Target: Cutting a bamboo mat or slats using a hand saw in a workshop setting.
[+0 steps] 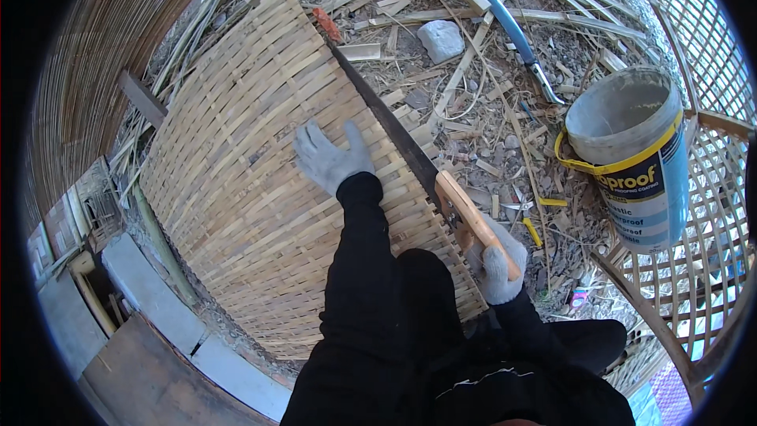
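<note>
A large woven bamboo mat [244, 150] spreads out before me, its right edge running diagonally down toward my knees. My left hand [331, 156], in a pale grey glove, lies flat on the mat with fingers spread. In a matching glove, my right hand [501, 264] is wrapped round the wooden handle of a handsaw [477, 225]. The saw's long dark blade stretches up and away along the mat's right edge; its teeth are too unclear to make out, and I cannot tell how deep it sits in the weave.
On the right stands a bucket [627, 150] with a yellow rim band, beside a bamboo lattice [710, 189]. Yellow-handled pliers [530, 225], a white stone [441, 40], a blue-handled tool [505, 20] and bamboo scraps litter the ground. Grey slabs [154, 292] border the lower left.
</note>
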Action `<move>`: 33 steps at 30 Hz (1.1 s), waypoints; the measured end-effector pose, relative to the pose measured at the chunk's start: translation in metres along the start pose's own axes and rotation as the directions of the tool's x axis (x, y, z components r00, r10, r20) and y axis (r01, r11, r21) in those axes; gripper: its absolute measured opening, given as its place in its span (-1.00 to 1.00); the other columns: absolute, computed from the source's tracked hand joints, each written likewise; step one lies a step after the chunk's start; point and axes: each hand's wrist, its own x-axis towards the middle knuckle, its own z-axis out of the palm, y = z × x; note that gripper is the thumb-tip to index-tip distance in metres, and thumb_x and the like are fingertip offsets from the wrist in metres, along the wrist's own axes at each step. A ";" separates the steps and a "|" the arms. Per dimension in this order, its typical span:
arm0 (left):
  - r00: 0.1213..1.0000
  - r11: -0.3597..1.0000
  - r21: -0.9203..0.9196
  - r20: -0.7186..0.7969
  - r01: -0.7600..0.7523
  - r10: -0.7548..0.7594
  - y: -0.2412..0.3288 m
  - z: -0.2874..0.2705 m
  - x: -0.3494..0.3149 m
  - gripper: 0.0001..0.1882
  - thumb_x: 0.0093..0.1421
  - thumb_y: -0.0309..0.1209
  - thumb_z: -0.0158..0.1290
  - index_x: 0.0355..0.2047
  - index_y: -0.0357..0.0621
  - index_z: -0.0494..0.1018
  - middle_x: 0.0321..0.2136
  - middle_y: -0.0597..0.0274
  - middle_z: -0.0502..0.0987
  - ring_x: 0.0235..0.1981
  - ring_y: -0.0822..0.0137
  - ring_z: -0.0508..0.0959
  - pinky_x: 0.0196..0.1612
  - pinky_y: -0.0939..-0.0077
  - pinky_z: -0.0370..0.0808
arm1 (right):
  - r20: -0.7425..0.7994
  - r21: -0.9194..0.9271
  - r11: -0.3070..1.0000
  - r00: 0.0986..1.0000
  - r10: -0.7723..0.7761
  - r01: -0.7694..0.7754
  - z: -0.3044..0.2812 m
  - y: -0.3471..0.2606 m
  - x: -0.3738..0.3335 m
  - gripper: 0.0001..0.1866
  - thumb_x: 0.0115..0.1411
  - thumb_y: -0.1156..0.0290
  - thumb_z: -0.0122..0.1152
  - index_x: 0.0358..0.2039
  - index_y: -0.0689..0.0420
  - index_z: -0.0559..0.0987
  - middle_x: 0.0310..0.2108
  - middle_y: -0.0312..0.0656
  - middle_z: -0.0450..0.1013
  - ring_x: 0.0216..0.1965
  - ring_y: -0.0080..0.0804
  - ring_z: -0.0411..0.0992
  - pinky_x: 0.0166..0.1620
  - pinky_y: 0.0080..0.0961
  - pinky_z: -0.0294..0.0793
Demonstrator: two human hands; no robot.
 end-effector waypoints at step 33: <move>0.994 0.999 0.030 0.100 0.046 -0.048 -0.002 0.003 0.000 -0.23 0.31 0.11 0.10 0.39 -0.08 0.31 0.44 0.02 0.27 0.51 0.00 0.15 0.53 -0.07 0.02 | -0.064 -0.089 0.993 0.996 0.066 -0.071 -0.022 -0.024 -0.032 -0.07 0.34 -0.35 0.06 0.19 0.41 0.56 -0.52 -0.27 0.52 -0.52 -0.58 0.41 -0.43 -0.54 0.35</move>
